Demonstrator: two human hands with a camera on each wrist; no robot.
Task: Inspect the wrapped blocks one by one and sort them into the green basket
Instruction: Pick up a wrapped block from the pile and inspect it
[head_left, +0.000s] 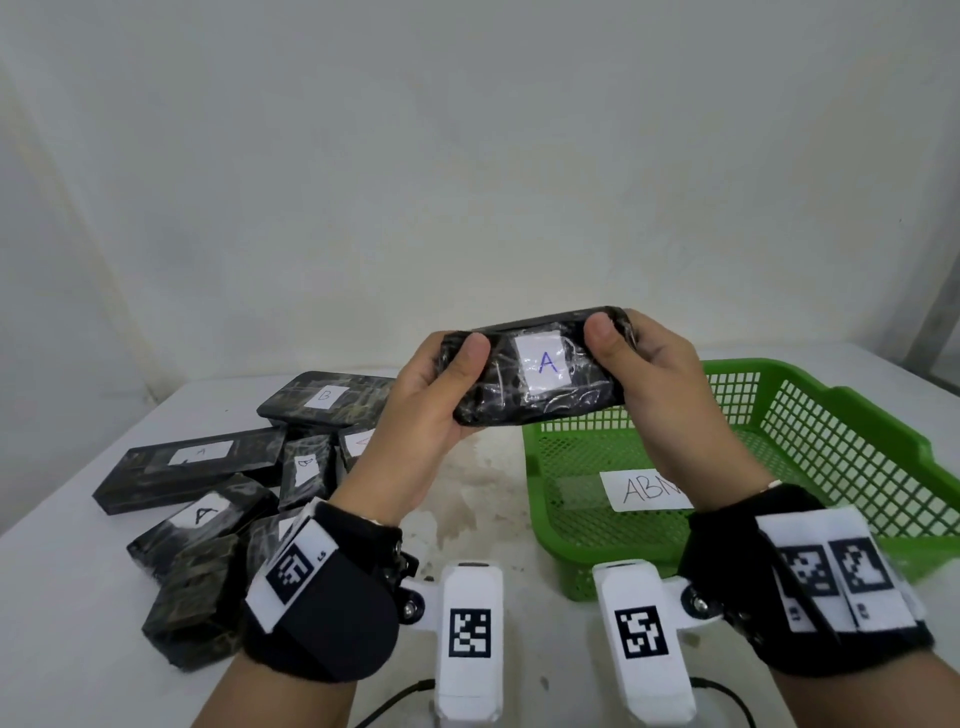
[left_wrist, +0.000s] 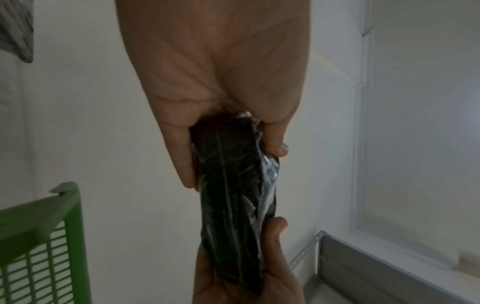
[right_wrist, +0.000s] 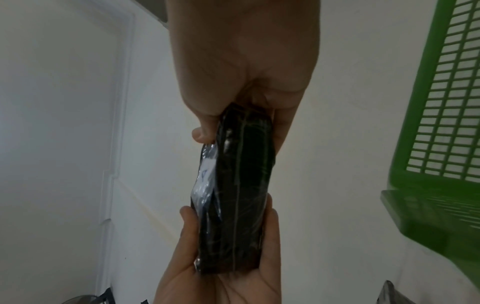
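Both hands hold one dark wrapped block (head_left: 540, 387) up in the air above the table, its white label with the letter A facing me. My left hand (head_left: 441, 379) grips its left end, thumb on the front face. My right hand (head_left: 639, 369) grips the right end the same way. Each wrist view shows the block (left_wrist: 231, 205) (right_wrist: 241, 185) edge-on between the two hands. The green basket (head_left: 810, 462) stands on the table at the right, below and behind my right hand, with only a paper note (head_left: 649, 491) inside.
A heap of several more wrapped blocks (head_left: 208, 483), with A and B labels, lies on the white table (head_left: 62, 597) at the left. A plain white wall stands behind. Stains mark the tabletop between the heap and the basket.
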